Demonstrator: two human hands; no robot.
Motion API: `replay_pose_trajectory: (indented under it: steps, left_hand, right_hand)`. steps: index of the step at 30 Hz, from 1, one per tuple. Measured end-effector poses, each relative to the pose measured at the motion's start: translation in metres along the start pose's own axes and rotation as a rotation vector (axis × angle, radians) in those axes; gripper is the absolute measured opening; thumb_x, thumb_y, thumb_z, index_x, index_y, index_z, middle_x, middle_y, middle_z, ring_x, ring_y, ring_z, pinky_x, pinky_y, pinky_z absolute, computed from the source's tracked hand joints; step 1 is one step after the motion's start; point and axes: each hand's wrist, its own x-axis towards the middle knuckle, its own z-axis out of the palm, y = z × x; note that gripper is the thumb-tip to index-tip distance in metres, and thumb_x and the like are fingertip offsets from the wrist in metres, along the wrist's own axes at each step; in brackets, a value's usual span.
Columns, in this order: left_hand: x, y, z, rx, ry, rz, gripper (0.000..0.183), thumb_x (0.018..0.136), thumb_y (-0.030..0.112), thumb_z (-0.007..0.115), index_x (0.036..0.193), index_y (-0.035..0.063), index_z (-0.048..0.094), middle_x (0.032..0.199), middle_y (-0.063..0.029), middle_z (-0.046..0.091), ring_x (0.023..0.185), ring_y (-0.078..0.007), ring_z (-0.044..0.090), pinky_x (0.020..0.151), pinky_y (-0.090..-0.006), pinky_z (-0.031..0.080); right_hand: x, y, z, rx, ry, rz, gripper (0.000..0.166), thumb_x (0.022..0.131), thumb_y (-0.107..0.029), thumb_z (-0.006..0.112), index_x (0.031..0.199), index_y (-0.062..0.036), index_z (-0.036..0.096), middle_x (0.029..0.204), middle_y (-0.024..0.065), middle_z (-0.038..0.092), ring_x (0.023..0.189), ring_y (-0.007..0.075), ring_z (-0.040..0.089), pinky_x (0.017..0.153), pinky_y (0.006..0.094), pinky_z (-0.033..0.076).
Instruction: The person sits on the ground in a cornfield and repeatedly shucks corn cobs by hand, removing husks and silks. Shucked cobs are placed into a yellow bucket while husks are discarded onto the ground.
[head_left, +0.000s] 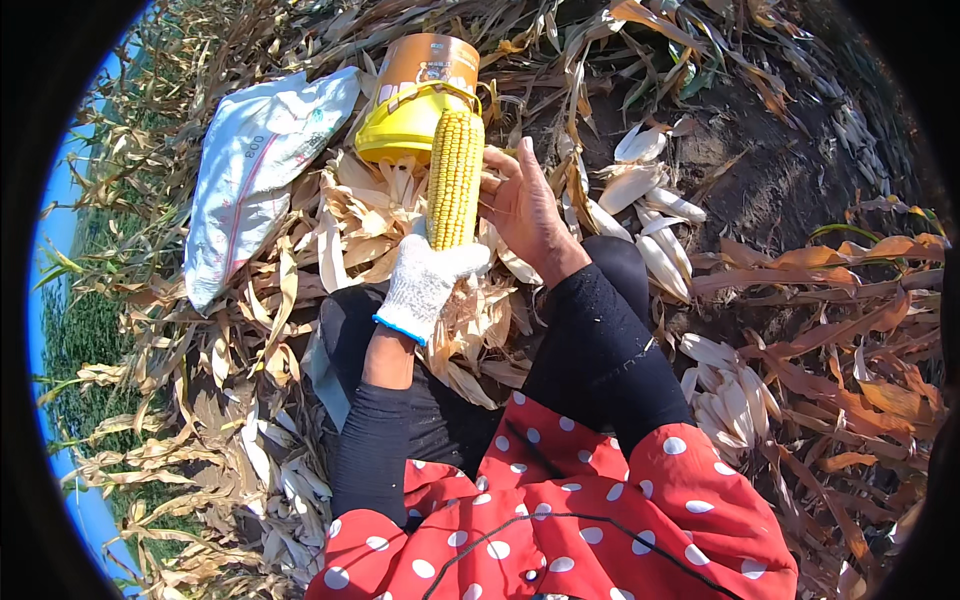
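In a white knitted glove with a blue cuff, my left hand (435, 281) grips the lower end of a bare yellow corn cob (456, 180). The cob stands nearly upright in the view, its kernels exposed and no husk visible on it. My right hand (525, 206) is ungloved, just right of the cob, with thumb and fingers spread. Its fingertips reach close behind the cob's edge; whether they touch it cannot be seen. Stripped dry husks (472, 330) lie below the hands, between my knees.
A brown and yellow plastic bucket (427, 67) rests beyond the cob, its handle towards me. Left of it lies a white woven sack (262, 172) bearing print. Husked-covered ears (660, 240) lie on soil to the right, with more ears (731, 397) nearer. Dry corn stalks (810, 277) surround me.
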Motion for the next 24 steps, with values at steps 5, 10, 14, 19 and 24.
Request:
replay_pose_trajectory:
  steps: [5, 10, 14, 19, 24]
  left_hand:
    - [0.000, -0.036, 0.044, 0.575, 0.202, -0.044, 0.051, 0.076, 0.026, 0.076, 0.116, 0.0009, 0.057, 0.096, -0.0174, 0.070, 0.093, -0.0338, 0.069, 0.080, -0.0412, 0.054]
    - [-0.037, -0.110, 0.050, 0.826, 0.220, 0.366, 0.024, 0.097, 0.020, 0.055, 0.090, 0.0010, 0.066, 0.074, -0.0185, 0.066, 0.065, -0.0355, 0.064, 0.057, -0.0423, 0.048]
    - [-0.051, -0.089, 0.052, 1.202, -0.314, 0.261, 0.021, 0.090, 0.025, 0.061, 0.100, 0.0070, 0.061, 0.099, -0.0174, 0.064, 0.091, -0.0323, 0.063, 0.074, -0.0449, 0.050]
    - [-0.043, -0.091, 0.030, 1.185, -0.480, 0.260, 0.054, 0.086, 0.052, 0.060, 0.122, 0.0125, 0.065, 0.132, -0.0177, 0.059, 0.126, -0.0329, 0.052, 0.113, -0.0503, 0.027]
    - [-0.037, -0.024, 0.012, 1.479, -0.101, 0.460, 0.055, 0.078, 0.044, 0.070, 0.120, 0.0084, 0.063, 0.124, -0.0144, 0.060, 0.124, -0.0303, 0.051, 0.112, -0.0531, 0.024]
  right_hand:
    - [0.007, 0.024, -0.017, -0.233, 0.397, -0.089, 0.040, 0.085, -0.031, 0.076, 0.107, -0.0064, 0.054, 0.085, 0.0070, 0.060, 0.070, 0.0197, 0.063, 0.063, 0.0350, 0.055]
    - [0.024, -0.002, -0.028, 0.027, 0.492, -0.243, 0.041, 0.089, -0.037, 0.070, 0.105, -0.0042, 0.051, 0.084, 0.0103, 0.061, 0.068, 0.0254, 0.063, 0.065, 0.0427, 0.057]
    - [0.026, 0.005, -0.049, 0.064, 0.609, -0.288, 0.041, 0.089, -0.033, 0.069, 0.116, -0.0091, 0.048, 0.095, 0.0114, 0.060, 0.080, 0.0280, 0.062, 0.075, 0.0491, 0.055]
    - [0.032, 0.012, -0.056, 0.123, 0.555, -0.240, 0.031, 0.090, -0.017, 0.063, 0.114, -0.0010, 0.051, 0.099, 0.0104, 0.057, 0.084, 0.0229, 0.060, 0.075, 0.0436, 0.053]
    - [0.025, 0.009, -0.056, -0.079, 0.496, -0.227, 0.039, 0.090, -0.012, 0.061, 0.124, -0.0021, 0.043, 0.112, 0.0135, 0.054, 0.100, 0.0285, 0.059, 0.080, 0.0567, 0.051]
